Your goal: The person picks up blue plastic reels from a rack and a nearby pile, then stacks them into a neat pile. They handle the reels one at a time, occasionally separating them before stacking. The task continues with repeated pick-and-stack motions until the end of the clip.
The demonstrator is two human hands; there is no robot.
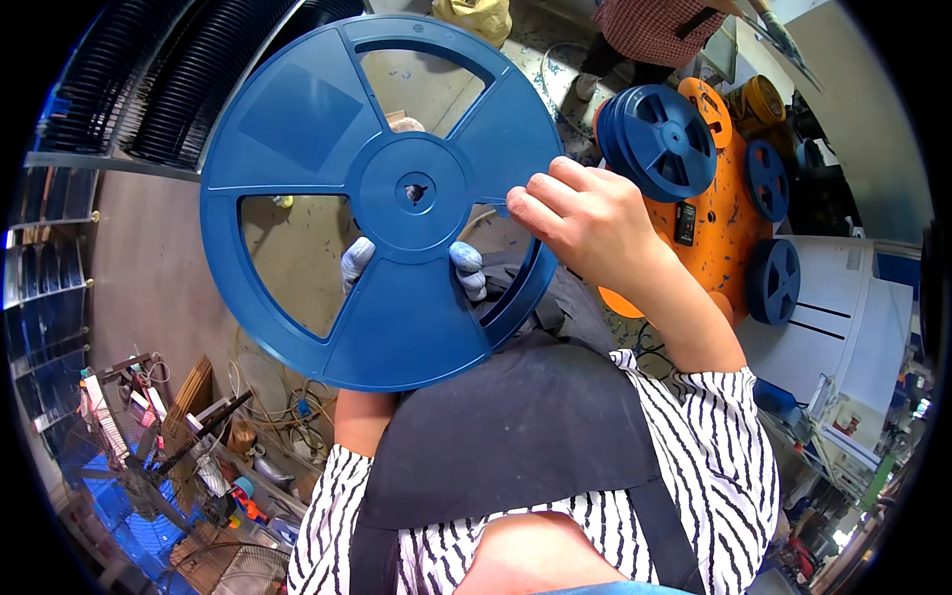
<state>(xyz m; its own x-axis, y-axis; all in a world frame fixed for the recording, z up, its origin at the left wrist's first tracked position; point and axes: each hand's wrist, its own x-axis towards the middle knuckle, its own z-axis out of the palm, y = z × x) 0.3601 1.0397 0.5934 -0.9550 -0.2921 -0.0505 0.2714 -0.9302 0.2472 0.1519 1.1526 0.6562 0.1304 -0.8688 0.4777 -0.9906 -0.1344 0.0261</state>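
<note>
A large blue plastic reel (288, 119) with a round hub and several cut-out windows is held up in front of my chest. My left hand (468, 270) grips it from behind; its pale, blue-stained gloved fingertips show through two windows, on either side of the lower spoke. The palm is hidden by the reel. At the reel's right side, my bare right hand (585, 213) is closed in a pinch over the edge of the right-hand window. Whatever thin thing it may hold there is too small to make out.
On my right, an orange round table (719, 253) carries a stack of blue reels (659, 139) and blue shavings. Another blue reel (773, 282) leans by a white machine (833, 307). Racks of black reels (188, 89) stand at far left; clutter lies lower left. Another person (659, 30) stands beyond.
</note>
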